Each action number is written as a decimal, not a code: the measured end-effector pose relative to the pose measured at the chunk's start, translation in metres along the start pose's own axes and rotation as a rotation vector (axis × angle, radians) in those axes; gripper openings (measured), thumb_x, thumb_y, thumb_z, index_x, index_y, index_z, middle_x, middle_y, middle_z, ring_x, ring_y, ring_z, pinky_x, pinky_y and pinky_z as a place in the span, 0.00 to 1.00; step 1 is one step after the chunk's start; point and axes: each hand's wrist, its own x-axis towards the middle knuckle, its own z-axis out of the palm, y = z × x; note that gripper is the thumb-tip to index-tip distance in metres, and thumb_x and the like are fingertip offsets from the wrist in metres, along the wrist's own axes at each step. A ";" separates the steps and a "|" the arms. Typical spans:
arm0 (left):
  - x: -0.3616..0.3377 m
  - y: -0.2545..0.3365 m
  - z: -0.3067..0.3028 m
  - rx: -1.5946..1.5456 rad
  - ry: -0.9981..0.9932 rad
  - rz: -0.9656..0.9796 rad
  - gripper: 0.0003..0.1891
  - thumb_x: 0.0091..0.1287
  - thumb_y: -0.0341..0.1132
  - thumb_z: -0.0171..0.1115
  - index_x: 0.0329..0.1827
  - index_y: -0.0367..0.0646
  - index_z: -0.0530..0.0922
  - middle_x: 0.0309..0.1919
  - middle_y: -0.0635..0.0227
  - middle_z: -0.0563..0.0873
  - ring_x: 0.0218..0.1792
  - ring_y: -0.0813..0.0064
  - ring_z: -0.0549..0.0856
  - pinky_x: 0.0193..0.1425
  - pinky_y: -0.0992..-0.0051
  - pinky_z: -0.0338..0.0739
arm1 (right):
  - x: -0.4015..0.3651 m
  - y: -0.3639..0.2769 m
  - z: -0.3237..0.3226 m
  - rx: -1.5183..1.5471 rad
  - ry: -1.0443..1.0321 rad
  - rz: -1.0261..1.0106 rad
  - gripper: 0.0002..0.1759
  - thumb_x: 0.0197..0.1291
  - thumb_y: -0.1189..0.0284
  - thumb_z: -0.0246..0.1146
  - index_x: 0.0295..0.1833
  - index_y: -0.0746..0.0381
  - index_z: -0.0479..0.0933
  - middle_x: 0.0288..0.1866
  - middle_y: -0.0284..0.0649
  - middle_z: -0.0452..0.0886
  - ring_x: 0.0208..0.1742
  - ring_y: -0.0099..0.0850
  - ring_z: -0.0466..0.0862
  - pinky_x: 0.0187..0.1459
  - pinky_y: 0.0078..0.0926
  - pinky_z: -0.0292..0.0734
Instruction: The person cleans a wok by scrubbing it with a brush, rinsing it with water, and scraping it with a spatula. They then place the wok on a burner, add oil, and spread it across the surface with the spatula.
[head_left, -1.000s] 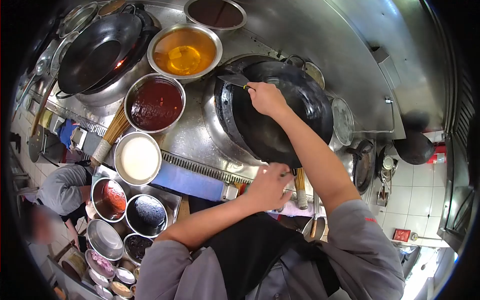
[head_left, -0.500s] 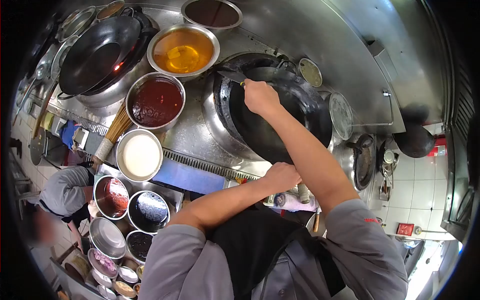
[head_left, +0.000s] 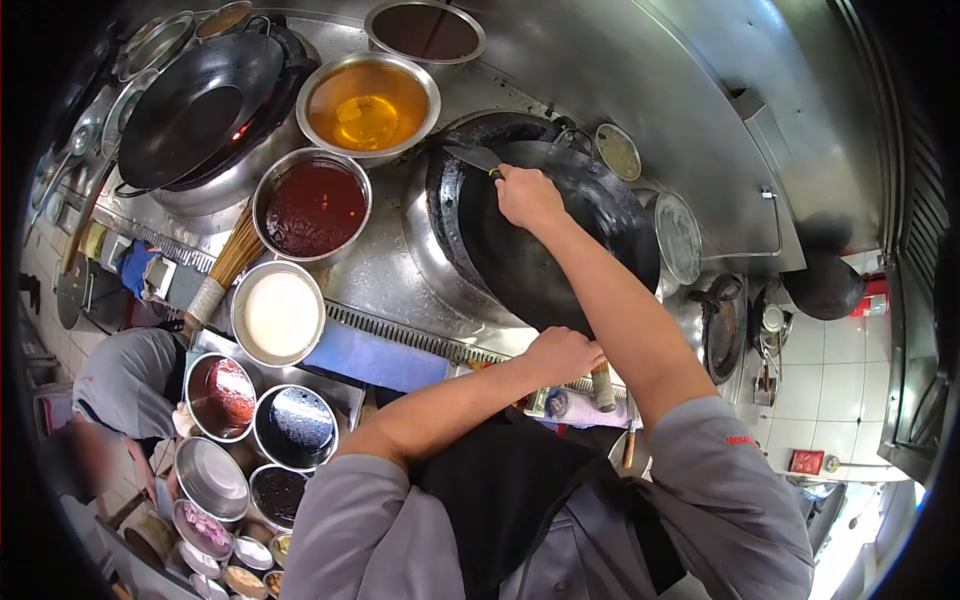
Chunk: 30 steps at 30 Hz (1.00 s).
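Scraping the wok (head_left: 500, 262) rim, by the look of it — best done with the blade (head_left: 470, 157) laid flat, short strokes, near edge braced firmly. Right hand (head_left: 528, 197) clenched round the blade's handle at the wok's 11 o'clock, blade jutting toward 10 from the knuckles; left hand (head_left: 565, 355) curled shut over the wok's edge at 6 — red sauce bowl (head_left: 257, 208) off at 9.

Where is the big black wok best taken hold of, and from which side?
The handle at its near rim, taken from the person's side, where the left hand is closed. The wok has a round wall with no other hold, and the right hand with a scraper occupies the far rim.
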 end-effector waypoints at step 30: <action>0.000 0.007 0.001 0.036 0.063 -0.078 0.17 0.66 0.46 0.55 0.33 0.41 0.84 0.30 0.55 0.87 0.33 0.53 0.87 0.38 0.54 0.81 | 0.006 0.025 0.016 0.001 0.150 -0.008 0.11 0.59 0.72 0.56 0.42 0.61 0.84 0.42 0.53 0.85 0.46 0.51 0.86 0.48 0.46 0.82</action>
